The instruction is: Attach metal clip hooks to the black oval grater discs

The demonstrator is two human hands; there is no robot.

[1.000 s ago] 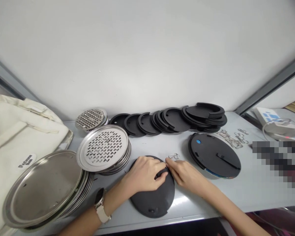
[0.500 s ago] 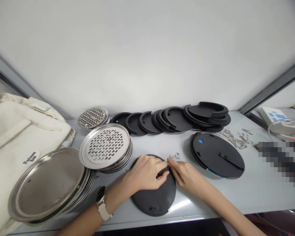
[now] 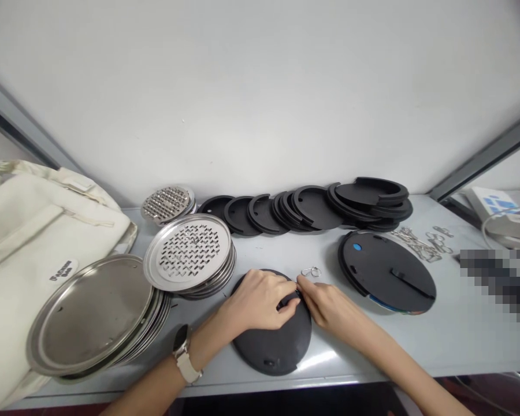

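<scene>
A round black disc lies flat on the table near its front edge. Across its upper part rests my left hand, fingers curled round a small black piece that shows between thumb and forefinger. My right hand is closed at the disc's upper right edge, fingertips pressed together against the left hand's; what they pinch is too small to make out. Just behind the fingertips lies a bent metal clip. To the right sits another black disc with a blue dot and a strap-like bar.
Perforated metal plates and plain metal pans are stacked at left, beside a cream bag. Black round trays line the wall. Metal clips lie at right, near a white device.
The view has shifted slightly, so most items appear a little further right. Both hands keep nearly the same hold at the black disc.
</scene>
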